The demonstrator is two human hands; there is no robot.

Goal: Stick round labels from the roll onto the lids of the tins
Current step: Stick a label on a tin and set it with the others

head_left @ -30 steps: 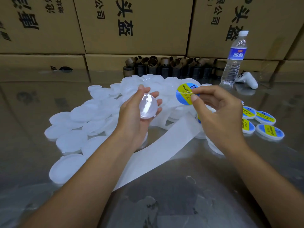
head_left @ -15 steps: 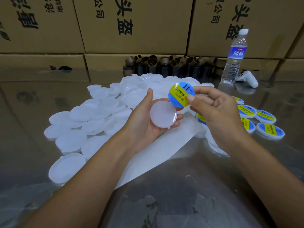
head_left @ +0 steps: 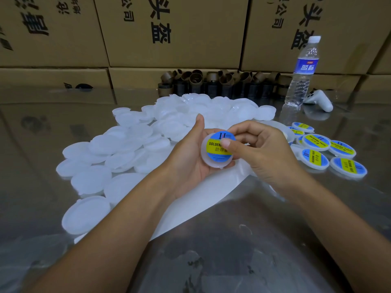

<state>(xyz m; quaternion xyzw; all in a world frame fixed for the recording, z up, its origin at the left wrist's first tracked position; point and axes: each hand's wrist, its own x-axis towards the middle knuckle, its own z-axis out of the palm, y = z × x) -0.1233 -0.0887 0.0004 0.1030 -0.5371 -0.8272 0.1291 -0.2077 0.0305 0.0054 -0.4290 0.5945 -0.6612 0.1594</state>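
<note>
Left hand (head_left: 186,163): we see it raised above the middle of the tabletop (head_left: 232,250), palm up, fingers curled under a white lid (head_left: 211,164) and thumb upright along the lid's far-left rim.
Right hand (head_left: 266,153): its thumb lies flat on the label (head_left: 215,151) and its curled index finger hooks the label's far-right edge, so the hand pinches it narrowly.
Label: round, blue with a yellow band, lying on the lid; a white rim of lid shows around its near and left sides.
Backing strip (head_left: 201,197): white, running under both hands diagonally toward the near-left edge.
Unlabelled lids (head_left: 127,144): an overlapping white heap from the left half of the tabletop to the far middle, just beside the left wrist.
Labelled lids (head_left: 317,142): a loose cluster toward the right edge, just beyond the right hand.
Far edge: we note brown cardboard cores (head_left: 211,81), a water bottle (head_left: 302,70) standing upright and a white controller (head_left: 319,100), all in front of stacked cartons (head_left: 169,28).
Open room: bare reflective tabletop shows along the near edge between and beside the forearms, and along the left edge outside the heap.
</note>
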